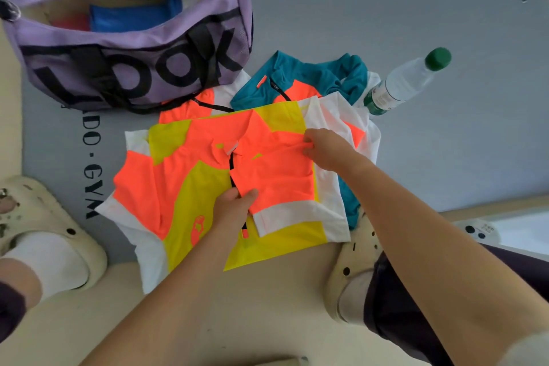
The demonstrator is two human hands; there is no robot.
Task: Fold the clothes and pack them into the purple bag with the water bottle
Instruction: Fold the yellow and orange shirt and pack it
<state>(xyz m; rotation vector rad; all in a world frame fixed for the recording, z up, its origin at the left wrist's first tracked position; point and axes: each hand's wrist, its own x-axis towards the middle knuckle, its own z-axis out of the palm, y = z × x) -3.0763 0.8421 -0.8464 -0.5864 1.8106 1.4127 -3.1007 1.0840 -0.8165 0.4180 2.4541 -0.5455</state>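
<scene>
Mid-fold on the top jersey (208, 187), orange, yellow and white, spread flat near the front edge of the grey mat (445, 128) and spilling onto the beige floor (208, 321). Right side panel already turned in over the chest. Left hand (234, 205) pinching the lower corner of that flap near the black zip; right hand (323, 148) pinching its upper edge near the shoulder.

To do it well: keep both pinches taut, draw the flap square to the zip line, press flat and stroke out the ripples by the collar. Then, likely, match with the opposite sleeve side before halving top to bottom, small enough for the bag mouth.

Still waiting: a teal and orange jersey (312, 77) and another orange one (190, 107) bunched underneath, toward the far side of the mat. Purple bag (133, 62) at the mat's far left corner, unzipped and gaping, with something blue (133, 18) and something red already inside. Water bottle (404, 83), green cap, lying on its side at the right of the pile, not yet packed.

Writing: large black letters on the bag, reading roughly "LOOK". On the mat along its left edge, partly covered, "…DO·GYM". Small orange emblem on the jersey's yellow front, too small to read; bottle label likewise.
</scene>
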